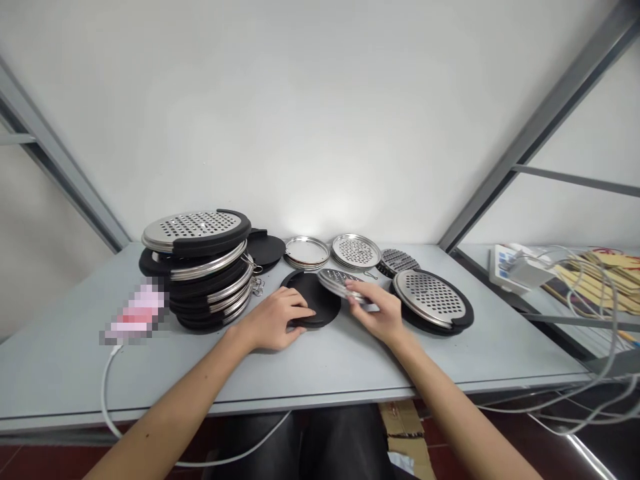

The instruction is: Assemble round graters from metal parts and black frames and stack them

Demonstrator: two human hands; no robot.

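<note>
My right hand (377,312) grips a round metal grater disc (336,279) by its near right edge, slightly blurred. The disc is tilted over the right side of a flat black round base (320,303); whether they touch, I cannot tell. On that base's left edge lies my left hand (280,317), fingers over the top and thumb at the near rim. Beside my right hand rests a grater disc in a black holder (435,300). Behind the base are a stack of plain-centred metal discs (307,251) and a stack of grater discs (356,252).
A tall stack of black-rimmed graters (200,267) stands at left, with another black base (266,250) behind it. Dark perforated discs (399,261) sit at the back right. A blurred-out pink object (137,313) with a white cable lies left. Metal frame posts (525,133) flank the table.
</note>
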